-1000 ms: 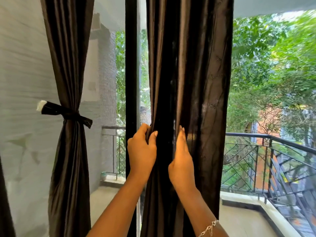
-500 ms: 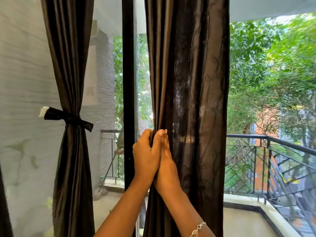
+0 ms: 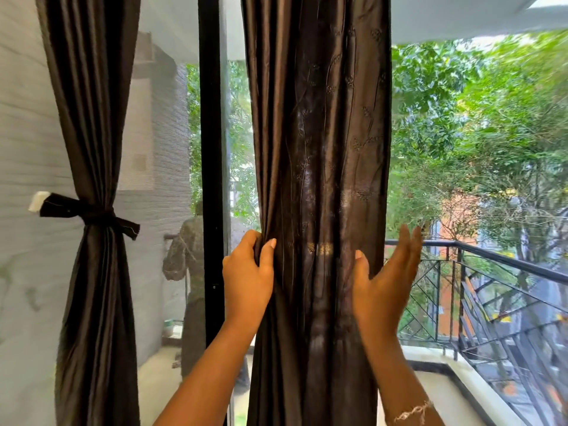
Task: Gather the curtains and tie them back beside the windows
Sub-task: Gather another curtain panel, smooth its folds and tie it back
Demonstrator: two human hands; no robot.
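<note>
Fingers (image 3: 270, 252) of the left hand (image 3: 248, 273) curl round the left edge of the curtain (image 3: 319, 149), pinching a bunch of folds at about waist height. Right hand (image 3: 384, 284) is spread flat at the curtain's right edge, fingers (image 3: 410, 247) straight and pointing up, palm facing left; the thumb seems to touch the cloth, nothing gripped.

Curtain hangs mid-scene, just right of the dark frame (image 3: 210, 149), in front of the glass and the railing (image 3: 491, 256). Long axis vertical, top out of view, hem out of view below. Partly bunched, not tied.

Handling, by judgement: thin, shiny, soft cloth, light, likely slippery, so folds may slide out of a loose grip. Best hold looks like both edges at the same height, swept together into one bundle and circled with one hand.

Left curtain (image 3: 89, 118) hangs by the wall, already cinched with a band (image 3: 83, 212) at a similar height.
</note>
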